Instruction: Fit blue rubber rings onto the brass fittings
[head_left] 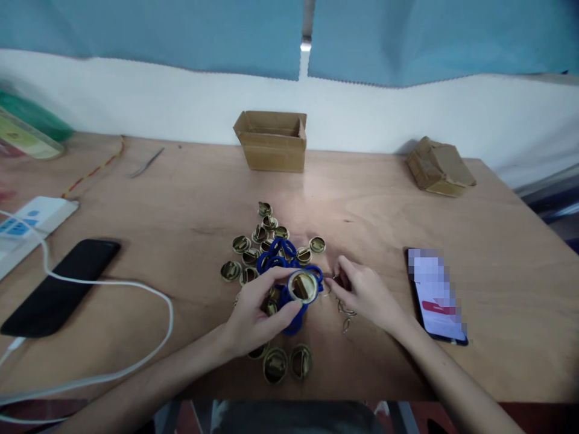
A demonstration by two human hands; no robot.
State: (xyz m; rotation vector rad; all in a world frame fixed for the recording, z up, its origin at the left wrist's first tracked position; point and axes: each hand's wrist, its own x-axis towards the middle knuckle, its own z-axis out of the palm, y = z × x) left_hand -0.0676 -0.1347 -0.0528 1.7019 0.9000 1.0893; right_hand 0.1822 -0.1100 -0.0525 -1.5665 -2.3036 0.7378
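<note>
Head view, looking down: my left grip (257, 316) is closed on a brass cap (303, 286), thumb under it and fingertips over its top rim, with the hollow face turned up toward me. The cap sits against a blue plastic piece (294, 324) that my fingers mostly cover (how the two join is hidden). Both are held just over the surface (181, 205), near the middle of its front edge.

My right grip (362, 292) lies just right of the cap, fingers curled down onto something small and dark. The knuckles hide the fingertips, so I cannot tell whether they pinch it. Thin wire rings (346, 313) lie under that hand, too blurred to count.

Behind my hands is a heap of caps (246, 256) with blue rings (277, 252) on top. A few more caps (283, 363) lie by my left wrist, one partly under it.

Off to the right lies a phone (436, 298) with its screen pixelated. On the left a black phone (61, 286) has a white cable (136, 289) across it, and a power strip (31, 223) is cut off by the frame. At the far edge stand an open cardboard box (271, 141) and a crumpled carton (441, 167).
</note>
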